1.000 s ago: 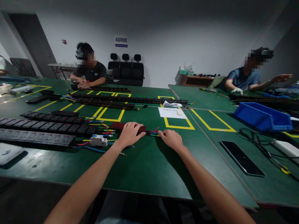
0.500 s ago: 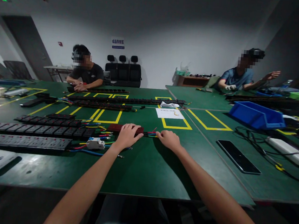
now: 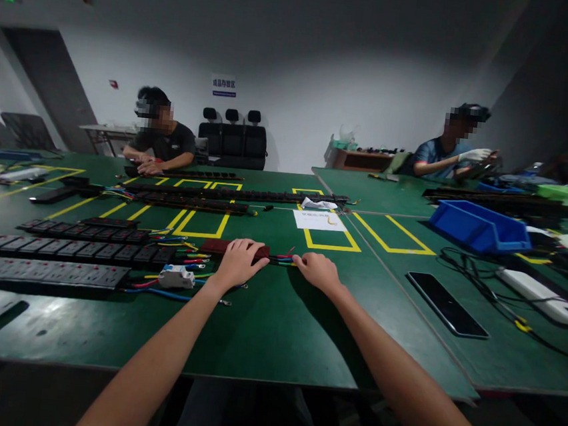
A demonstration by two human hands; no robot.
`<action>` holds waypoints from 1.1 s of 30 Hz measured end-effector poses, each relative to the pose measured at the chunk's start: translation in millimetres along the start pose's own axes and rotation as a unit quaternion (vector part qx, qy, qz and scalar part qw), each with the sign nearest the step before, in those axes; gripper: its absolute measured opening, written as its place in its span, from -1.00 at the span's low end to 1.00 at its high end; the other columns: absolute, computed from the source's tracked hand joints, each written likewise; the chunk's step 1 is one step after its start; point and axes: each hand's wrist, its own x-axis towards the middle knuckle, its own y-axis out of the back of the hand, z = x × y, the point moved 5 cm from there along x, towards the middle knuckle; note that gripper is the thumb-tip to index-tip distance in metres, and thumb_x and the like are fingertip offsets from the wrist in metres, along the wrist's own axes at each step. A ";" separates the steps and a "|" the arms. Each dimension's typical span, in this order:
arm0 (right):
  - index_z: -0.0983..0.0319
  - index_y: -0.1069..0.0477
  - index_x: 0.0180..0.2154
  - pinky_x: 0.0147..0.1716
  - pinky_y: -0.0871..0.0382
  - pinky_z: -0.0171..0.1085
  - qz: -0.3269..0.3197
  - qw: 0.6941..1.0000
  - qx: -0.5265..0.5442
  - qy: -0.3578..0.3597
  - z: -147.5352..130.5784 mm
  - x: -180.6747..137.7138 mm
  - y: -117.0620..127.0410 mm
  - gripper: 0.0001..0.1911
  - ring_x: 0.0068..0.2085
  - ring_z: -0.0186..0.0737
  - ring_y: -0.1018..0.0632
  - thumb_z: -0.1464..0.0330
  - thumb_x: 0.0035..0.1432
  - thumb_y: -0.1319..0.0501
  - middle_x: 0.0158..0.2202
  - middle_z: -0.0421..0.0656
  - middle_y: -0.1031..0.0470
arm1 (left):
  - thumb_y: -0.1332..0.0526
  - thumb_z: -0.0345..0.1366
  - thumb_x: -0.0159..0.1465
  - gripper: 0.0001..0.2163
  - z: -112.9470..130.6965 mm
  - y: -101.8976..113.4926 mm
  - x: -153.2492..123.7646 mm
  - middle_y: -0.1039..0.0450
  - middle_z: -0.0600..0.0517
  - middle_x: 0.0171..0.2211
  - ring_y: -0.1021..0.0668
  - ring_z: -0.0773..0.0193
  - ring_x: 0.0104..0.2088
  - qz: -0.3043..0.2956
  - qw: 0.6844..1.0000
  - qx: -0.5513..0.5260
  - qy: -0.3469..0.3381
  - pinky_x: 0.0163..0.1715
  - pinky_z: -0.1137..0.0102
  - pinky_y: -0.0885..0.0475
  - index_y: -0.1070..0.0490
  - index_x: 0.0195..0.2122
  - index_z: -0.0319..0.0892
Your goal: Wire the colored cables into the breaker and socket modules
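Note:
My left hand (image 3: 237, 263) lies over the right end of a dark red socket strip (image 3: 220, 246) on the green table (image 3: 278, 319), fingers pressing it down. My right hand (image 3: 316, 270) is closed on the bundle of coloured wires (image 3: 282, 259) that stick out of that strip's right end. A small white circuit breaker (image 3: 173, 275) with red, blue and yellow leads lies just left of my left hand.
Long black power strips (image 3: 49, 247) lie in rows at the left, more (image 3: 225, 193) further back. A black phone (image 3: 446, 303), a white strip (image 3: 540, 294) with cables and a blue bin (image 3: 478, 226) are at the right. Two other people sit at the far side.
My hands have stayed on the strip and wires. The view has tilted slightly. The person at the far right has pulled an outstretched arm back in.

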 end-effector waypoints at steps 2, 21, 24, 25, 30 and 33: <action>0.19 -0.63 -0.23 -0.15 -0.41 -0.21 0.001 1.000 0.002 0.001 0.0 -0.1 0.1 -0.41 -0.11 0.02 -0.66 -0.01 0.46 0.05 -0.16 0.03 -0.66 | -0.13 0.04 0.45 -0.54 0.2 0.2 0.0 -0.47 -0.15 0.14 -0.45 -0.06 0.17 0.001 1.000 -0.001 0.000 0.20 0.05 -0.30 -0.41 0.25 -0.09; 0.21 -0.64 -0.17 -0.12 -0.40 -0.22 -0.008 1.000 -0.005 -0.003 -0.2 0.0 0.3 -0.41 -0.10 -0.02 -0.65 0.00 0.47 0.05 -0.12 0.05 -0.66 | -0.11 0.06 0.45 -0.53 -1.8 -1.2 0.0 -0.46 -0.15 0.14 -0.44 -0.06 0.17 0.001 1.000 -0.008 -0.004 0.22 0.04 -0.28 -0.41 0.25 -0.07; 0.20 -0.64 -0.17 -0.11 -0.40 -0.21 -0.009 1.000 -0.005 -0.002 -0.3 0.2 0.0 -0.40 -0.09 0.00 -0.65 0.00 0.47 0.05 -0.12 0.05 -0.66 | -0.11 0.06 0.45 -0.53 -1.7 -1.3 -0.1 -0.46 -0.15 0.14 -0.43 -0.06 0.17 0.000 1.000 -0.006 -0.004 0.21 0.06 -0.28 -0.40 0.26 -0.08; 0.20 -0.64 -0.17 -0.11 -0.41 -0.20 -0.009 1.000 -0.005 -0.003 -0.1 0.4 -0.4 -0.40 -0.09 0.00 -0.65 0.00 0.47 0.05 -0.13 0.05 -0.65 | -0.11 0.06 0.45 -0.53 -1.6 -1.3 -0.1 -0.46 -0.14 0.14 -0.43 -0.05 0.17 -0.001 1.000 -0.005 -0.004 0.21 0.06 -0.28 -0.40 0.25 -0.08; 0.20 -0.64 -0.19 -0.14 -0.41 -0.22 -0.007 1.000 -0.004 -0.002 0.8 1.9 -2.3 -0.41 -0.11 -0.01 -0.66 0.00 0.47 0.05 -0.14 0.04 -0.66 | -0.13 0.06 0.45 -0.53 -1.1 -1.2 -0.2 -0.46 -0.14 0.14 -0.44 -0.05 0.17 0.000 1.000 -0.001 -0.003 0.21 0.07 -0.28 -0.41 0.24 -0.09; 0.20 -0.64 -0.20 -0.15 -0.41 -0.22 -0.005 1.000 -0.004 0.000 1.1 2.5 -2.6 -0.41 -0.12 -0.02 -0.66 0.00 0.47 0.05 -0.16 0.03 -0.66 | -0.13 0.05 0.45 -0.53 -1.1 -1.3 0.0 -0.46 -0.14 0.14 -0.44 -0.05 0.17 0.000 1.000 0.000 -0.004 0.21 0.07 -0.29 -0.41 0.25 -0.09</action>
